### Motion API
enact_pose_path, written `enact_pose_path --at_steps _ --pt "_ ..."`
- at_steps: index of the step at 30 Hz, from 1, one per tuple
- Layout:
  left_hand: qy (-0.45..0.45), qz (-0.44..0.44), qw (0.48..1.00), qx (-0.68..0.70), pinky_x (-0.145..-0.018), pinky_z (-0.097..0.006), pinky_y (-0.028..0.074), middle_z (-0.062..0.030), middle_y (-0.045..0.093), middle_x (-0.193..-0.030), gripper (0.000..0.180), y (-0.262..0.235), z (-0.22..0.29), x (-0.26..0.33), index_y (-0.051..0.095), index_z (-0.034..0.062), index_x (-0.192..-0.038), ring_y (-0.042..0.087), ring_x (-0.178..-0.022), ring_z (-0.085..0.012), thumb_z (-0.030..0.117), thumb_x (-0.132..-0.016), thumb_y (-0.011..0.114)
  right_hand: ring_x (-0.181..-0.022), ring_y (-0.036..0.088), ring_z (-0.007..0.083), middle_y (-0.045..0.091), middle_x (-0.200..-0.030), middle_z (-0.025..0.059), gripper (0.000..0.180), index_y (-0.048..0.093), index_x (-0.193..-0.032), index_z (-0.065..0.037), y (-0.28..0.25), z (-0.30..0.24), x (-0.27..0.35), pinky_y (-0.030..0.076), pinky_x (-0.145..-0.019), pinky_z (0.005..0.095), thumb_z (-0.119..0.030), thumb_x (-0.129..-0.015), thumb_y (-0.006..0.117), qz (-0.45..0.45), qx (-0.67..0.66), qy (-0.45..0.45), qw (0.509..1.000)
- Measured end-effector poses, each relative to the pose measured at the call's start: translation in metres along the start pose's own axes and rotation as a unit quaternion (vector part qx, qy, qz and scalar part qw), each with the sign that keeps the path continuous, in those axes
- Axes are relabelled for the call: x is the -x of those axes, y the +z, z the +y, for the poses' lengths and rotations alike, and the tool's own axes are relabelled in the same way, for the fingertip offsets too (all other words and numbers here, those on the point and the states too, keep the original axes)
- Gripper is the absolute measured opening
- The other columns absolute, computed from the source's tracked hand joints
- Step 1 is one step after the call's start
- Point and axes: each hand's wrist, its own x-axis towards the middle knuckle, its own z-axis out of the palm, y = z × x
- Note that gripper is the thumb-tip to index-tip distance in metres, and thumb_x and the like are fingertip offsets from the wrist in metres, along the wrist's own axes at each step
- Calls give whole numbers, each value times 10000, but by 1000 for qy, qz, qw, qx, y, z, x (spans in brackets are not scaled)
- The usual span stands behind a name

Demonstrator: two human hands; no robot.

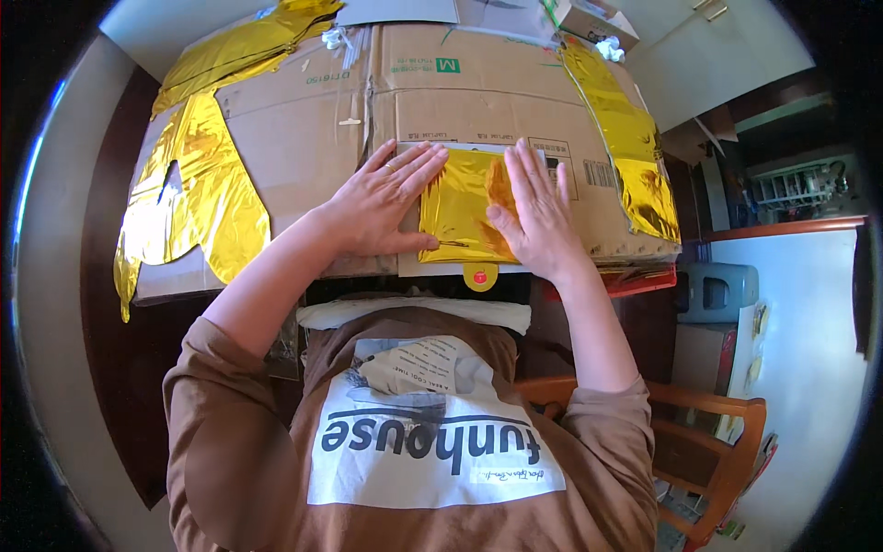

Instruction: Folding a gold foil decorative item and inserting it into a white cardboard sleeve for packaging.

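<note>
A square of shiny gold foil [460, 198] lies on the cardboard in front of me, with a white sheet edge [416, 268] showing beneath it. Palm down, my left hand [391, 198] lies across the foil's left edge, fingers stretched out and thumb near its lower part. My right hand [538, 216] is at the right side of the foil, fingers straight, its reflection showing in the shiny surface. Neither hand grips anything. Below the foil's near edge sticks out a rounded yellow tab [480, 278] with a red dot.
Flattened brown cardboard [303, 120] covers the table. Cut gold foil pieces lie at the left [207, 184] and along the right edge [635, 156]. A small box [593, 20] stands at the far right. A wooden chair [708, 405] is beside me on the right, near a grey-blue stool [722, 293].
</note>
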Motion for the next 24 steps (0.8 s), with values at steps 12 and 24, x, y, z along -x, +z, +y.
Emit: enact_pose_path --at_steps 12,24 --pt "6 -9 1000 -24 -1258 -517 89 -189 213 -1661 1036 1 0 1 211 16 -1594 180 -1550 -315 671 -881 579 -1518 198 431 209 -1643 250 838 267 -1587 -68 16 -20 12 84 -1202 648 -608 -982 475 -16 70 2 997" --pt "36 56 996 54 -1239 -531 163 -205 332 -1584 910 -3 2 -2 409 68 -1486 285 -1495 -361 546 -780 726 -1378 459 337 539 -1426 149 556 620 -1280 -84 -31 -26 61 257 -1199 554 -321 -796 759 100 -87 -125 983"
